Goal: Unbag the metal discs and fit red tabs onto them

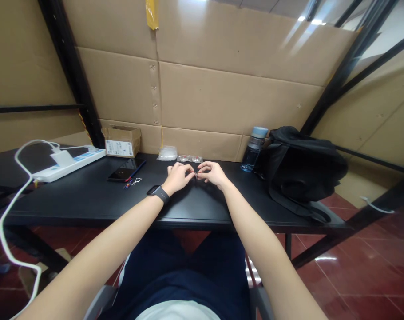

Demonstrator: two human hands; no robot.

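Observation:
My left hand (178, 177), with a dark watch (158, 193) on its wrist, is closed in a pinch over the black table. Facing it, my right hand (212, 174) pinches too, and the fingertips of both meet at one small, thin, shiny object (196, 174) standing between them. Its kind is too small to make out; a bit of red shows at the fingertips. Just behind the hands lie small round items in clear packaging (190, 158) and a stack of clear plastic bags (168, 153).
To the left are a phone (127, 170), a keyring (132, 182), an open cardboard box (122, 141) and a white power strip (70, 166) with a cable. A water bottle (254, 149) and a black backpack (298, 164) stand at the right. Cardboard panels (202, 98) wall the back.

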